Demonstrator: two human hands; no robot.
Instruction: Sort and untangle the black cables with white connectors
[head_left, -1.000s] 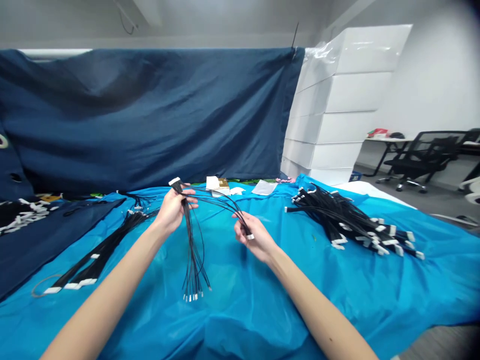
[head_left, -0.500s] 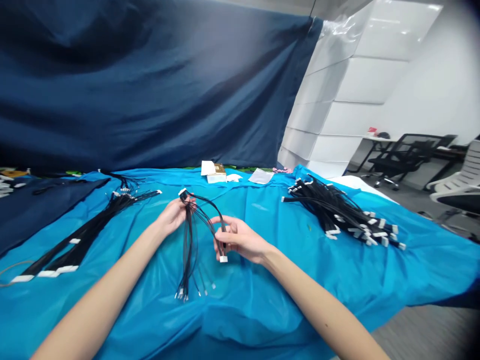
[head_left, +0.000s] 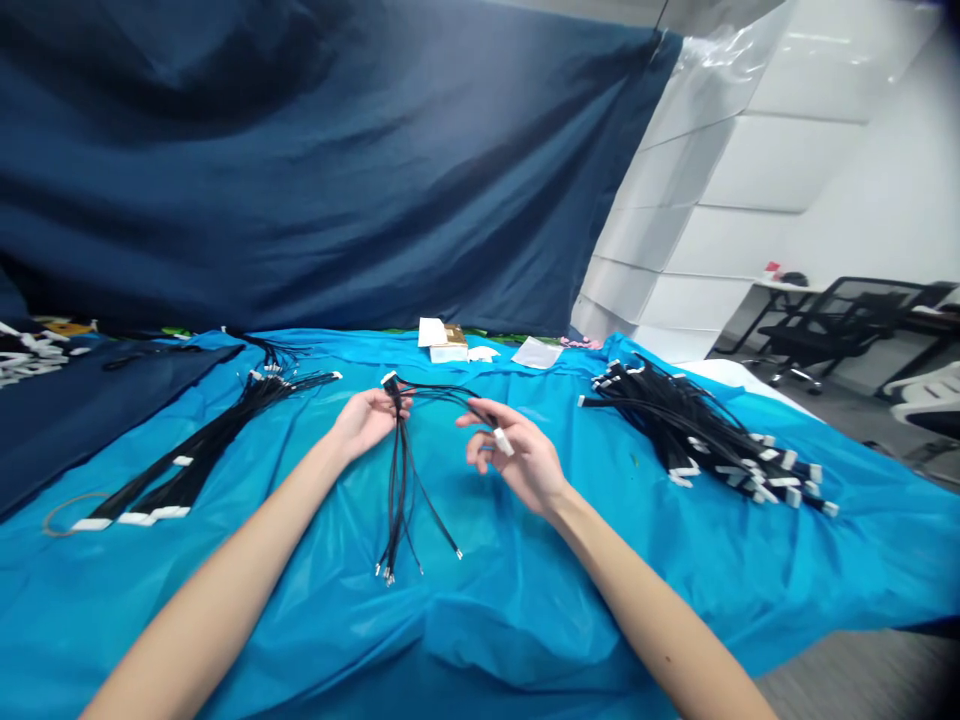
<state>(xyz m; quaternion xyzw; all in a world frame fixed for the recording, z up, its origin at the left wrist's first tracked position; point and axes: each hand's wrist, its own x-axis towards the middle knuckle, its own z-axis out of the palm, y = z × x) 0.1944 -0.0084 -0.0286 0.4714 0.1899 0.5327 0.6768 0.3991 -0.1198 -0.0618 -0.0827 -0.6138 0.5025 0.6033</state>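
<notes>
A black wire harness [head_left: 400,450] hangs in front of me, its loose wires with small metal tips dangling over the blue cloth. Near its upper white connector, my left hand [head_left: 369,420] pinches the bundle. Several of its wires arch right to my right hand [head_left: 521,450], where a white connector [head_left: 503,440] lies against the palm and fingers. The fingers of that hand are loosely curled and partly apart around the wires.
Black cable bundles [head_left: 217,440] with white connectors lie on the blue cloth [head_left: 315,600] at left. A larger cable pile [head_left: 697,430] is at right. A small box [head_left: 448,345] and a plastic bag [head_left: 537,352] sit at the back.
My right hand has moved up and right and its fingers have loosened, stretching the wires sideways. The white connector now lies higher. The view has shifted slightly.
</notes>
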